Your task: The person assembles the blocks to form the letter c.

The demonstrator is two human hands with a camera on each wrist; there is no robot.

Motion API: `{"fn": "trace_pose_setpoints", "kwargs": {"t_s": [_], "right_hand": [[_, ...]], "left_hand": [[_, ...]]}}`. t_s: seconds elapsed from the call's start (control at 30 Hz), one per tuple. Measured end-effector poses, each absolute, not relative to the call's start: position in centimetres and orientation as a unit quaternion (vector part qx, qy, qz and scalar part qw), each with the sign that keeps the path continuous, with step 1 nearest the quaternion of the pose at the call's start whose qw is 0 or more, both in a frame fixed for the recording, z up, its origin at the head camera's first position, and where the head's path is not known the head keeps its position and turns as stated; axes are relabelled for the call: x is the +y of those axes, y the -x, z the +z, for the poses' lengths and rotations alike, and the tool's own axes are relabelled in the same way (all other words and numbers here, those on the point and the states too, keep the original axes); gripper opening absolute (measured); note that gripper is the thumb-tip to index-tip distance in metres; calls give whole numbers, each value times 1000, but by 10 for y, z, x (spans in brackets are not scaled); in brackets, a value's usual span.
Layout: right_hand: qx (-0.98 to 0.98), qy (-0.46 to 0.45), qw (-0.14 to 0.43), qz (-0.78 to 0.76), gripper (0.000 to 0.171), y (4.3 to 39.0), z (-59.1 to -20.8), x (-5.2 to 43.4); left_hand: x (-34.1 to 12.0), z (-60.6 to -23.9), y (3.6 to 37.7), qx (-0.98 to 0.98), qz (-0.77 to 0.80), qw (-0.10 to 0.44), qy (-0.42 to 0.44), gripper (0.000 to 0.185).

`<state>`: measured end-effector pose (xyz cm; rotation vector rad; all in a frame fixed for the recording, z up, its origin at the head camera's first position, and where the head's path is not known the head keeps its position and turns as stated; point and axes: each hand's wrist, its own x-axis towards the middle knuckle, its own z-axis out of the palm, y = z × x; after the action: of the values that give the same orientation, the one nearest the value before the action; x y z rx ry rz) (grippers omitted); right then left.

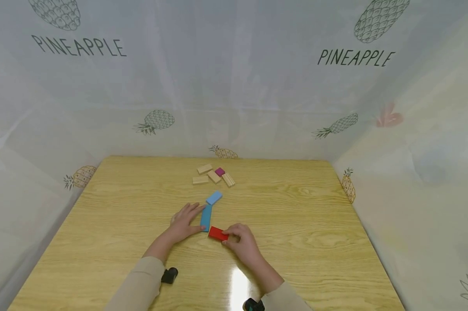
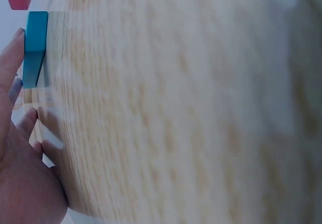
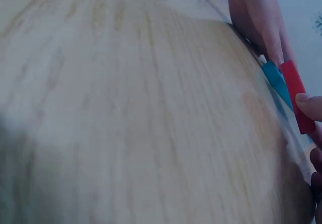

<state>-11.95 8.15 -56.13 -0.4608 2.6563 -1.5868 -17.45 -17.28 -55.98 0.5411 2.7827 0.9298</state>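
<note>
A long teal-blue block (image 1: 206, 218) lies flat near the middle of the table. My left hand (image 1: 184, 223) is at its left side with fingers spread, the thumb at the block's near end and the index finger by its far end. In the left wrist view the thumb touches the teal block (image 2: 35, 48). My right hand (image 1: 243, 245) pinches a red block (image 1: 217, 233) by its right end, just right of the teal block's near end. The right wrist view shows the thumb on the red block (image 3: 297, 90). A light blue block (image 1: 214, 198) sits at the teal block's far end.
Farther back lie several pale wooden blocks (image 1: 200, 180) and a small magenta block (image 1: 220, 172). A pineapple-print curtain (image 1: 241, 86) surrounds the wooden table (image 1: 296, 224) at the back and sides. A bright glare spot shows near the front.
</note>
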Motion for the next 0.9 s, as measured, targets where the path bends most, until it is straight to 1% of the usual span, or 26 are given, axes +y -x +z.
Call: {"fn": "trace_pose_setpoints", "kwargs": {"t_s": [0.6, 0.9], "right_hand": [[875, 161, -24, -455, 22, 107, -568, 71], [885, 174, -29, -430, 27, 105, -567, 65]], "left_hand": [[-175, -560, 176, 931, 307, 81, -178, 74], [-174, -557, 174, 930, 310, 75, -184, 73]]}}
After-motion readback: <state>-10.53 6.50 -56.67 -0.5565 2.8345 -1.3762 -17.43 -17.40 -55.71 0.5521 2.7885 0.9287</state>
